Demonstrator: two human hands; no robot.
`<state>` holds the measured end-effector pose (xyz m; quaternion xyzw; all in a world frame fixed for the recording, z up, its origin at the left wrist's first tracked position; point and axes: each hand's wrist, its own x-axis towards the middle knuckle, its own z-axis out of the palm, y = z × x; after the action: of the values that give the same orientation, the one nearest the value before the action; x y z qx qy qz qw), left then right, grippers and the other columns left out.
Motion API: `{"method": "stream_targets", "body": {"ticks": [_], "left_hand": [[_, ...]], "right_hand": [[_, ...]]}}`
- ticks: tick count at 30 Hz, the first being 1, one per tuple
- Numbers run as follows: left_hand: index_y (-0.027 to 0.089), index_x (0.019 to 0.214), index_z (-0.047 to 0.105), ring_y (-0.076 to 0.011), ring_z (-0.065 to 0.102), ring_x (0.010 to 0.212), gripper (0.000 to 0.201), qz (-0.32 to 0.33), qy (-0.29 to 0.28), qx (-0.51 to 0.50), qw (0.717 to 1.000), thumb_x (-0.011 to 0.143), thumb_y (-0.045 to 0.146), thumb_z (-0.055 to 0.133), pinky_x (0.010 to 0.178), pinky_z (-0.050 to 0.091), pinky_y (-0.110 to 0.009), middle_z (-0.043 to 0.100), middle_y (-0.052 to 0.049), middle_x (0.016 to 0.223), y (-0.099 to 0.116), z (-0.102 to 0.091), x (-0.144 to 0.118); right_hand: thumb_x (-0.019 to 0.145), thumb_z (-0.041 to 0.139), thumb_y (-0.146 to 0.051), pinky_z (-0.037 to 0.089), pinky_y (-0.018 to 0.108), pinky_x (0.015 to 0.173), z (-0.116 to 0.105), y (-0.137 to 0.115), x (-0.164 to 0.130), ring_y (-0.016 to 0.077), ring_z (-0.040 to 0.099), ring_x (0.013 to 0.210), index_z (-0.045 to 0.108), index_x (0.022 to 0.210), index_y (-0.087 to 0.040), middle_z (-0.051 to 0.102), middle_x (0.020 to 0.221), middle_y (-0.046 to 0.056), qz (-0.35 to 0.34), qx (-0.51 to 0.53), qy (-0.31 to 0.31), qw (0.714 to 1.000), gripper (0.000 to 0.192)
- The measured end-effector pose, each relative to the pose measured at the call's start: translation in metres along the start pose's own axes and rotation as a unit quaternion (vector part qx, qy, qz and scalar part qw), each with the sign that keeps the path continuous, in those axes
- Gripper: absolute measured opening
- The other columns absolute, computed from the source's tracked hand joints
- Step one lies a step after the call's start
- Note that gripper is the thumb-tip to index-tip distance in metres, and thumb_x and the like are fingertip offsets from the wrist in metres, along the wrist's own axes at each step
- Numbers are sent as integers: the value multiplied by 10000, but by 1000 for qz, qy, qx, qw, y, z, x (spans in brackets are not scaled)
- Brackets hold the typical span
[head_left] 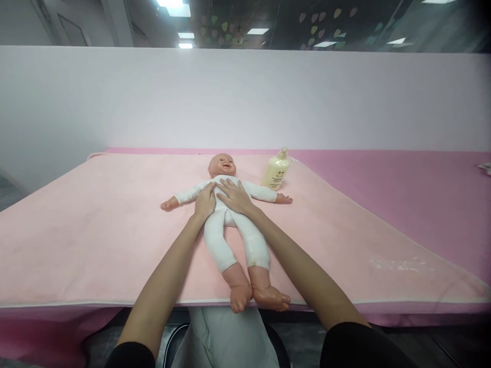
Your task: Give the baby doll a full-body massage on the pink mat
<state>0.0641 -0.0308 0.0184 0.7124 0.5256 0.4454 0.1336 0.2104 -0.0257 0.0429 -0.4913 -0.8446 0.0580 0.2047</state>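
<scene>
A baby doll [230, 240] in a white bodysuit lies on its back on a pale pink blanket [95, 230], head away from me, bare feet at the near edge. My left hand [204, 201] rests flat on the left side of its torso. My right hand [235, 196] lies flat on its chest, fingers spread and pointing left. Both palms press on the doll without gripping it. A cream pump bottle [276, 171] stands upright just right of the doll's head, apart from both hands.
The blanket covers a darker pink table [402, 179] that runs on to the right. A white partition wall [245, 97] stands right behind it. A small white object [485, 167] sits at the far right edge. My lap is below the near edge.
</scene>
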Motion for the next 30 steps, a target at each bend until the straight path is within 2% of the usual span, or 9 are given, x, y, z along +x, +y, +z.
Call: {"method": "stream_targets", "body": {"ticks": [3, 6, 10, 13, 15, 18, 21, 26, 30], "left_hand": [[108, 1271, 540, -196, 455, 1305, 444, 66, -33, 91, 993, 896, 169, 310, 1146, 322, -394, 552, -124, 1336, 14, -8, -4], [126, 1259, 553, -200, 519, 1236, 422, 197, -78, 145, 966, 887, 207, 370, 1169, 275, -410, 605, -119, 1258, 30, -13, -9], [169, 1240, 588, -192, 615, 1084, 404, 270, -134, 117, 946, 894, 263, 403, 1058, 421, -366, 666, -103, 1134, 39, -9, -12], [217, 1187, 637, -183, 547, 1208, 383, 264, -167, 86, 946, 915, 258, 370, 1055, 416, -334, 618, -79, 1249, 36, -6, -8], [271, 1235, 605, -194, 410, 1345, 393, 247, -199, 104, 943, 932, 296, 357, 1144, 293, -402, 515, -42, 1392, 35, -6, -4], [357, 1350, 474, -219, 231, 1438, 441, 166, -211, 161, 950, 939, 444, 341, 1174, 120, -520, 321, -5, 1526, 34, -6, 1], [362, 1404, 391, -221, 167, 1456, 509, 87, -186, 176, 963, 927, 524, 321, 1167, 110, -528, 211, -27, 1566, 34, -3, 4], [331, 1416, 383, -254, 202, 1446, 533, -3, -104, 162, 981, 915, 511, 369, 1153, 150, -550, 232, -50, 1560, 26, 4, 5], [264, 1373, 466, -237, 308, 1406, 460, -40, -38, 109, 993, 941, 344, 328, 1150, 231, -499, 355, -60, 1507, 17, 5, 3]], "right_hand": [[950, 317, -466, 30, 542, 1154, 6, 4, 1, 245, 159, 1442, 322, 1456, -159, 242, 1533, 109, 105, 35, 45, 993, 593], [943, 283, -451, 68, 530, 1153, 12, 13, 0, 268, 198, 1429, 353, 1430, -99, 284, 1511, 154, 179, 101, 111, 972, 604], [901, 275, -403, 277, 452, 1105, 18, 32, -2, 246, 446, 1288, 550, 1246, -118, 517, 1347, 157, 220, 263, 243, 907, 525], [843, 293, -367, 412, 401, 997, 22, 42, -1, 225, 585, 1095, 629, 1053, -134, 644, 1150, 138, 237, 371, 335, 833, 459], [818, 313, -370, 439, 388, 957, 23, 43, 0, 222, 612, 1020, 641, 973, -140, 672, 1065, 126, 233, 398, 361, 810, 429], [811, 331, -393, 450, 367, 930, 21, 38, -1, 218, 618, 986, 651, 918, -150, 685, 1024, 117, 217, 388, 371, 815, 416], [809, 360, -403, 461, 353, 906, 14, 30, -4, 214, 626, 950, 663, 881, -166, 700, 980, 96, 202, 383, 371, 821, 392], [767, 466, -379, 495, 341, 860, 6, 17, -10, 203, 655, 835, 673, 718, -169, 715, 826, 68, 130, 424, 343, 828, 299], [729, 536, -306, 487, 361, 936, 6, 8, -14, 183, 678, 726, 664, 560, -198, 698, 657, 15, 11, 448, 227, 865, 238]]}}
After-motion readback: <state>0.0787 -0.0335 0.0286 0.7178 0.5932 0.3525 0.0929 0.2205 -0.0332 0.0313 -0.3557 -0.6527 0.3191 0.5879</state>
